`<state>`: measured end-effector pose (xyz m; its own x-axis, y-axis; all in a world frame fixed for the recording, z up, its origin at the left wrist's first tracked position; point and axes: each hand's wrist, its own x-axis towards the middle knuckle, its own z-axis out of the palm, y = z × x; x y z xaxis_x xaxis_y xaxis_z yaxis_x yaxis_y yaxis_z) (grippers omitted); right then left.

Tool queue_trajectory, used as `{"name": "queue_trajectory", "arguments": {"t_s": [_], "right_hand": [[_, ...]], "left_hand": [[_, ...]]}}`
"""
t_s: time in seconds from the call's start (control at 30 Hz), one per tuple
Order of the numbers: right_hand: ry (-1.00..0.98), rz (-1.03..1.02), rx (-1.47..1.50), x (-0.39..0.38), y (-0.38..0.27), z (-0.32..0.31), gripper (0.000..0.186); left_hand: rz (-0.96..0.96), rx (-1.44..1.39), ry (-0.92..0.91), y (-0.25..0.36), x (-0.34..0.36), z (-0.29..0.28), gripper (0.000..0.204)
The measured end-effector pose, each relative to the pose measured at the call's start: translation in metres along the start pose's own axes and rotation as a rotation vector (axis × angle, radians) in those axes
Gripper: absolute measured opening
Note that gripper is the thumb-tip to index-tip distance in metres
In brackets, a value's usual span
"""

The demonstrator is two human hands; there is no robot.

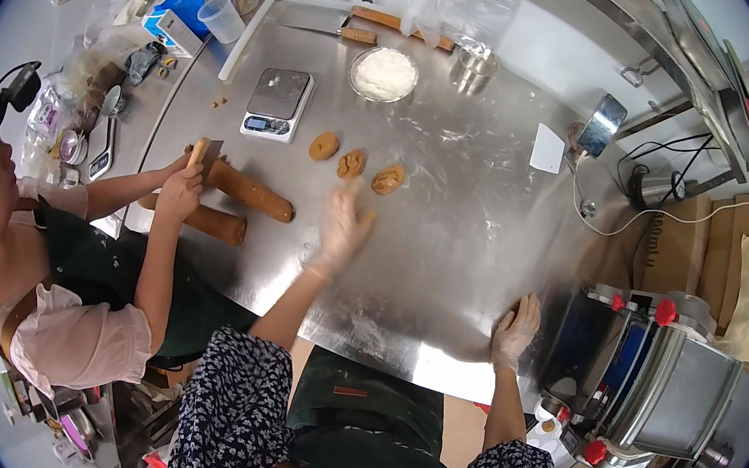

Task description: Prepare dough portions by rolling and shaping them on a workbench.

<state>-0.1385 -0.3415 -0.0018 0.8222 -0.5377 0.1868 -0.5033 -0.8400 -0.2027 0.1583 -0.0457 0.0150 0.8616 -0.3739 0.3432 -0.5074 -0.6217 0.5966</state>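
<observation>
In a clear glove, my left hand (pixel 340 230) reaches over the steel table just below three brown dough pieces. Motion smears its fingers, so I cannot tell if they hold anything. The middle dough piece (pixel 351 164) lies closest to the fingertips, with a rounder dough piece (pixel 324 145) to its left and a hollowed dough piece (pixel 388 180) to its right. My right hand (pixel 515 331), also gloved, rests with stretched fingers on the table's near right part, holding nothing.
At left a co-worker's hand (pixel 180 191) holds a wooden-handled scraper (pixel 202 157) by two brown dough logs (pixel 253 193). Farther back are a digital scale (pixel 277 105), a bowl of white flour (pixel 385 75) and a knife (pixel 357 35). A red-knobbed machine (pixel 668 392) stands right.
</observation>
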Motion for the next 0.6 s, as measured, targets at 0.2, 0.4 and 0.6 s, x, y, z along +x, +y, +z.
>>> {"name": "queue_trajectory", "arguments": {"t_s": [0.2, 0.4, 0.6], "right_hand": [[0.041, -0.044, 0.001, 0.000, 0.006, 0.008, 0.050], [0.059, -0.062, 0.013, 0.000, 0.010, 0.008, 0.049], [0.056, -0.022, -0.029, -0.006, 0.014, 0.008, 0.044]], "left_hand": [[0.286, 0.578, -0.576, -0.047, 0.106, -0.033, 0.101], [0.297, 0.548, -0.755, -0.067, 0.117, -0.019, 0.068], [0.137, 0.114, -0.385, 0.015, -0.031, -0.006, 0.044]]}}
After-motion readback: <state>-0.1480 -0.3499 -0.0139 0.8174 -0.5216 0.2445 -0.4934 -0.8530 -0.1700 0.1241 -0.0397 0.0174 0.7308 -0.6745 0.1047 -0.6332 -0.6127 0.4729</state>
